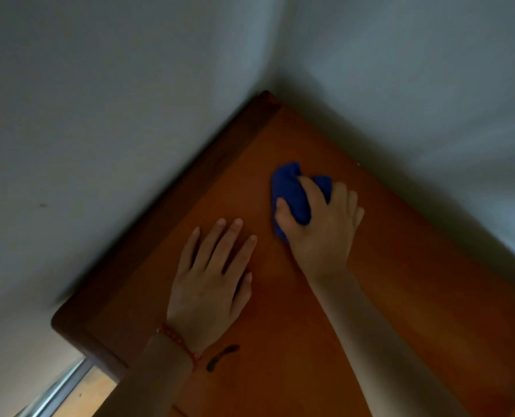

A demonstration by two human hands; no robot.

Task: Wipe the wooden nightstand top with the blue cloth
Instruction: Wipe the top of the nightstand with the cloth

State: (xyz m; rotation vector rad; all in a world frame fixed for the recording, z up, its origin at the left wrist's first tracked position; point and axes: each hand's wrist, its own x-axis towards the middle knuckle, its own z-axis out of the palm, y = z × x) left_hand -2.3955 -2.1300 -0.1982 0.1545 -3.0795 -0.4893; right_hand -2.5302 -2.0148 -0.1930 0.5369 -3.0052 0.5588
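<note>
Head view showed my right hand [319, 224] gripping the bunched blue cloth [292, 194] mid-nightstand top [400, 266]; my left hand [211, 278] lay flat, fingers straight, empty. Bunched so small, the cloth risked missing corners.

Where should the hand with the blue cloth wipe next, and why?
Probably slide it back toward the far corner by the walls. The right hand grips the bunched blue cloth near the middle of the nightstand top, and bare wood lies beyond it. The left hand rests flat on the wood, out of that path.
</note>
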